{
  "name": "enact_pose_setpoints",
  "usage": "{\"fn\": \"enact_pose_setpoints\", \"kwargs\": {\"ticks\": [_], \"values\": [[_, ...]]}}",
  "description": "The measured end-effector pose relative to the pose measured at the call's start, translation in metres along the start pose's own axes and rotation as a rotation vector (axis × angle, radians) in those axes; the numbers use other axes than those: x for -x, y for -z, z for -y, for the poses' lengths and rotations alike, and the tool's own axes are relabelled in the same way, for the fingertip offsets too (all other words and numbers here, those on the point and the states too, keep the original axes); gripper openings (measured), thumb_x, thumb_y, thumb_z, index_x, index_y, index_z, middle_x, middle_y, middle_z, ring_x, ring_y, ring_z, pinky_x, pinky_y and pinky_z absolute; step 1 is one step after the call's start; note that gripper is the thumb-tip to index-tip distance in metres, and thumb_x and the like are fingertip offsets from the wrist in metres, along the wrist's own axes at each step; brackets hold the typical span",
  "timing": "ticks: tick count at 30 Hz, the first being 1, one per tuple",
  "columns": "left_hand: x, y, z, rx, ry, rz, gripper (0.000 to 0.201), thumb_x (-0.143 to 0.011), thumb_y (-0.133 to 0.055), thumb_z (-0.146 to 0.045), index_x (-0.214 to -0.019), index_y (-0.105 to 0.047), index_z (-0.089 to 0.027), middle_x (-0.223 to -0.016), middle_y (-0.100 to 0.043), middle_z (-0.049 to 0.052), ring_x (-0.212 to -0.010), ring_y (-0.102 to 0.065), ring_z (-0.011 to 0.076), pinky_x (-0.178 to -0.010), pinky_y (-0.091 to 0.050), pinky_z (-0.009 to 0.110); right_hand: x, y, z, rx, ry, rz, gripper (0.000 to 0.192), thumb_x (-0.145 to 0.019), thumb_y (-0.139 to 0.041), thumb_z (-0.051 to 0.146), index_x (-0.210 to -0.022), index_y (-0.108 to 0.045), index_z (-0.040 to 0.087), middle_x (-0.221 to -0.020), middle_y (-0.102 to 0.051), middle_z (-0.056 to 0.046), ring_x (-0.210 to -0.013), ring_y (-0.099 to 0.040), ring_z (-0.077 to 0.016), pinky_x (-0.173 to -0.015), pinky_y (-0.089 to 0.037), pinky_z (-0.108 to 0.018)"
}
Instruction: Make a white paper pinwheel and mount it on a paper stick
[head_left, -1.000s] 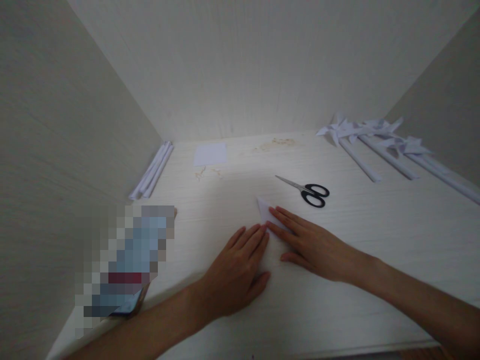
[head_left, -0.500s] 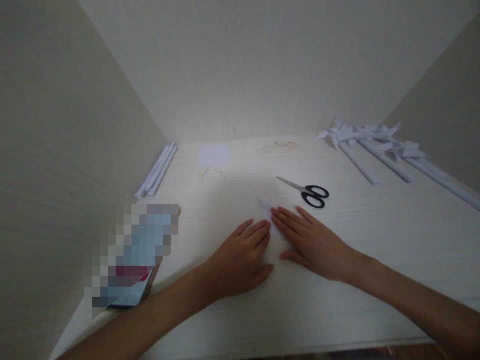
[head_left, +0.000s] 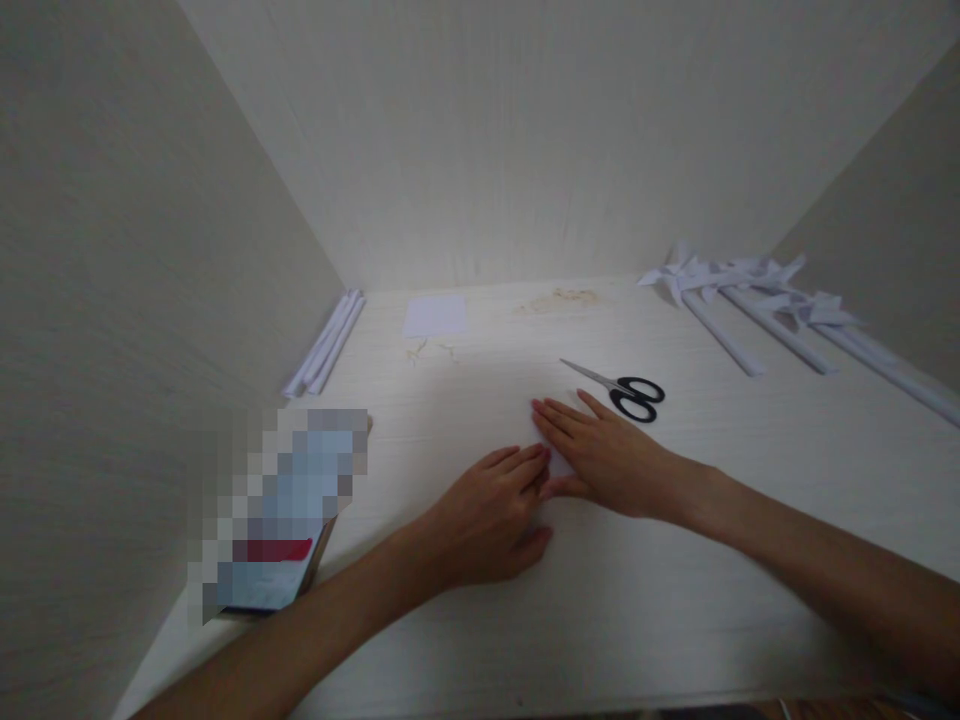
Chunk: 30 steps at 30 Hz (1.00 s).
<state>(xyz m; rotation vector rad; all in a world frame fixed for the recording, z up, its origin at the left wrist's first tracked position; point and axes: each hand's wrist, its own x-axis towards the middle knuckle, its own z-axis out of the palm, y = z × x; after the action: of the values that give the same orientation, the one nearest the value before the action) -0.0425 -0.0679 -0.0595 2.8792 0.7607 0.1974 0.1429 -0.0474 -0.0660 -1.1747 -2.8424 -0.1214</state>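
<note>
A small piece of folded white paper [head_left: 559, 464] lies on the white table, mostly hidden under my hands. My left hand [head_left: 491, 515] rests flat with its fingertips on the paper's left edge, the thumb held apart. My right hand [head_left: 596, 450] lies across the paper's upper part, fingers stretched out and thumb low, close to my left fingertips. Just beyond my right hand sit black-handled scissors [head_left: 619, 388], closed, blades pointing left and away.
Rolled white paper sticks [head_left: 326, 343] lie by the left wall, near a square white sheet [head_left: 435, 315]. Paper pinwheels [head_left: 739, 275] on sticks lie at the back right. A blurred-out phone [head_left: 292, 520] is beside my left forearm. Thin yellowish bits [head_left: 562, 298] are at the back.
My right hand has slid up and slightly left over the paper, covering its upper tip. My left hand stays nearly in place. The whole view has shifted a little.
</note>
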Motion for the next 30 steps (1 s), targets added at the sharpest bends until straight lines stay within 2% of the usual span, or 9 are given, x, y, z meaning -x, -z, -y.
{"fn": "enact_pose_setpoints", "kwargs": {"ticks": [8, 14, 17, 21, 30], "values": [[0.000, 0.000, 0.001, 0.049, 0.000, -0.002, 0.045, -0.076, -0.049, -0.029, -0.113, -0.047, -0.004, -0.120, -0.050, 0.020, -0.119, -0.039, 0.0256, -0.099, -0.032, 0.038, -0.009, 0.004, -0.008, -0.034, 0.011, 0.045, 0.077, -0.082, -0.016, 0.061, -0.127, -0.037, 0.002, -0.132, -0.037, -0.021, -0.124, -0.033, -0.0273, -0.099, -0.028, -0.050], [0.001, -0.003, 0.003, 0.029, -0.026, 0.003, 0.049, -0.077, -0.047, -0.032, -0.115, -0.046, 0.000, -0.121, -0.048, 0.023, -0.120, -0.037, 0.0286, -0.102, -0.029, 0.040, -0.010, -0.002, -0.013, -0.099, 0.015, 0.097, 0.079, -0.081, -0.022, 0.062, -0.132, -0.028, 0.001, -0.138, -0.026, -0.020, -0.128, -0.025, -0.0270, -0.100, -0.027, -0.049], [0.001, -0.002, 0.003, 0.027, -0.029, -0.017, 0.046, -0.077, -0.046, -0.031, -0.110, -0.050, 0.001, -0.120, -0.047, 0.024, -0.118, -0.040, 0.0288, -0.100, -0.032, 0.039, -0.005, -0.008, -0.015, -0.117, 0.024, 0.080, 0.082, -0.080, -0.025, 0.063, -0.134, -0.023, 0.001, -0.140, -0.020, -0.019, -0.130, -0.019, -0.0264, -0.102, -0.023, -0.048], [0.000, 0.000, 0.003, 0.043, -0.025, -0.033, 0.043, -0.077, -0.046, -0.029, -0.108, -0.051, 0.000, -0.119, -0.049, 0.023, -0.116, -0.042, 0.0277, -0.098, -0.035, 0.038, 0.003, -0.013, -0.015, -0.133, 0.034, 0.051, 0.083, -0.079, -0.027, 0.063, -0.134, -0.021, 0.002, -0.141, -0.018, -0.019, -0.130, -0.017, -0.0253, -0.104, -0.019, -0.047], [-0.001, 0.002, 0.003, 0.035, -0.003, -0.005, 0.043, -0.076, -0.046, -0.028, -0.109, -0.051, 0.000, -0.122, -0.047, 0.022, -0.115, -0.043, 0.0283, -0.098, -0.036, 0.038, 0.040, -0.007, -0.014, -0.132, 0.059, 0.067, 0.083, -0.078, -0.033, 0.062, -0.136, -0.014, 0.005, -0.141, -0.019, -0.018, -0.131, -0.015, -0.0247, -0.104, -0.020, -0.047]]}}
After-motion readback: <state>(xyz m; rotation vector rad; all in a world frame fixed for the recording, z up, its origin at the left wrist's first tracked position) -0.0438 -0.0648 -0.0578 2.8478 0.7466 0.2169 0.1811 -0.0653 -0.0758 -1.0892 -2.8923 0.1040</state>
